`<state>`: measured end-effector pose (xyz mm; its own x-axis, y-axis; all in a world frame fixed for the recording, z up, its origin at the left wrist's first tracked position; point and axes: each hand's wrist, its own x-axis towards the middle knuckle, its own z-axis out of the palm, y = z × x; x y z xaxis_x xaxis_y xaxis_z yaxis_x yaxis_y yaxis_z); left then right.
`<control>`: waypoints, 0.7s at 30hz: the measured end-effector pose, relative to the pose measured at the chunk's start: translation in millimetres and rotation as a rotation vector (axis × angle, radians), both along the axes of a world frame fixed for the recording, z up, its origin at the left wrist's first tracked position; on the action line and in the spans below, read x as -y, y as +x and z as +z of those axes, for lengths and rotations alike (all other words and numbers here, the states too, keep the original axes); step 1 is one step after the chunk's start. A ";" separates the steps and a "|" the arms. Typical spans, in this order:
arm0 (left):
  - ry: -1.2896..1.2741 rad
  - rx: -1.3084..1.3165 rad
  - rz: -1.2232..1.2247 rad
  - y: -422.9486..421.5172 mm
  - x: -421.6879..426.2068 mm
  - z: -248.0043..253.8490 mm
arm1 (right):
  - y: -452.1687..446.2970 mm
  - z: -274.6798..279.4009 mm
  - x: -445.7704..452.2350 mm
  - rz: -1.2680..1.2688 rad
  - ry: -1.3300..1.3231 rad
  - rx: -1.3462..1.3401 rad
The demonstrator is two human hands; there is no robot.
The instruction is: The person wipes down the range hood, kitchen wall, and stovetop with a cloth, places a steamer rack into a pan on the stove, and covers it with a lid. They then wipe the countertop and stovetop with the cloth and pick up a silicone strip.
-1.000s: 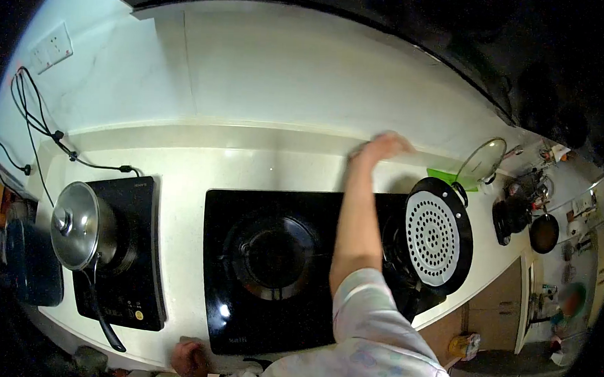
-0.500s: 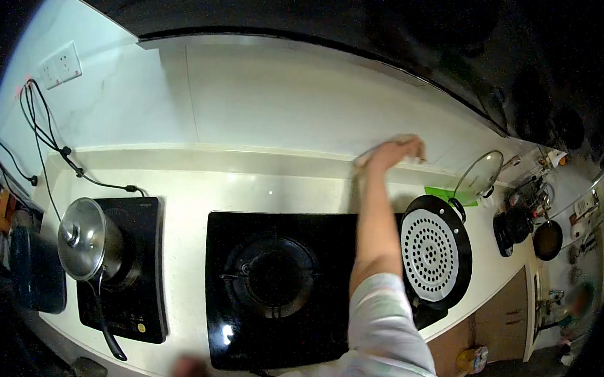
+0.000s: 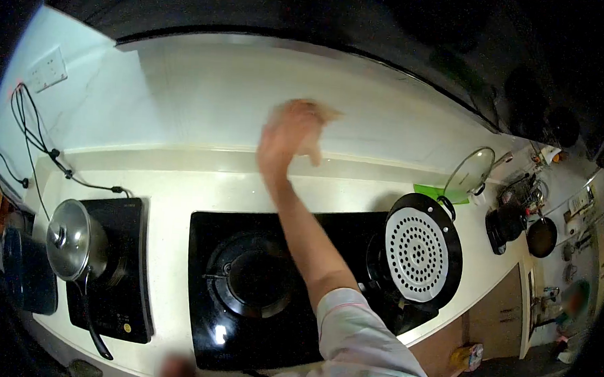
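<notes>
My right hand [image 3: 292, 137] is raised against the pale wall [image 3: 210, 108] behind the stove, its arm reaching across the black gas hob [image 3: 202, 330]. Motion smears its fingers; a pale brownish shape shows beside them, and I cannot tell whether it is something held. Only a blurred bit of my left hand [image 3: 178, 371] shows at the bottom edge, near the counter front. To the right of my arm, a black pan with a white perforated steamer plate [image 3: 417, 254] sits over the right burner. The left burner [image 3: 251, 274] has nothing on it.
At left, a lidded steel saucepan [image 3: 77, 241] stands on a black induction cooker [image 3: 114, 315], its handle pointing toward the front. Black cables [image 3: 35, 123] hang from a wall socket [image 3: 49, 69]. A glass lid [image 3: 470, 171] leans at the back right by a green sheet [image 3: 428, 191]. A dark cabinet [image 3: 291, 10] overhangs the wall.
My right hand has swept left along the wall, from behind the right burner to behind the left one. The view has shifted slightly; the cookware stays in place.
</notes>
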<state>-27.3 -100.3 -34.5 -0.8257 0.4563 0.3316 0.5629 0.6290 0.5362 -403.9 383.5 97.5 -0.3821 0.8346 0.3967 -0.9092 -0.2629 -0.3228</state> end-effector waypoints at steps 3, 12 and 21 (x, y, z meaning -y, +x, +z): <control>-0.010 -0.011 0.008 -5.7 -2.8 6.2 | 12.3 10.0 -35.2 -0.242 0.165 0.297; -0.012 -0.014 0.019 -8.0 -8.8 6.4 | 148.4 151.2 -301.5 -1.396 0.372 1.281; -0.042 -0.041 0.030 -1.7 -12.1 5.2 | 70.0 127.5 -201.1 -1.536 0.512 1.473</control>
<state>-29.0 -88.2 -29.3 -0.8256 0.4454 0.3463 0.5640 0.6676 0.4860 -333.9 584.6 225.0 0.1378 0.6471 0.7498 0.6240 0.5312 -0.5731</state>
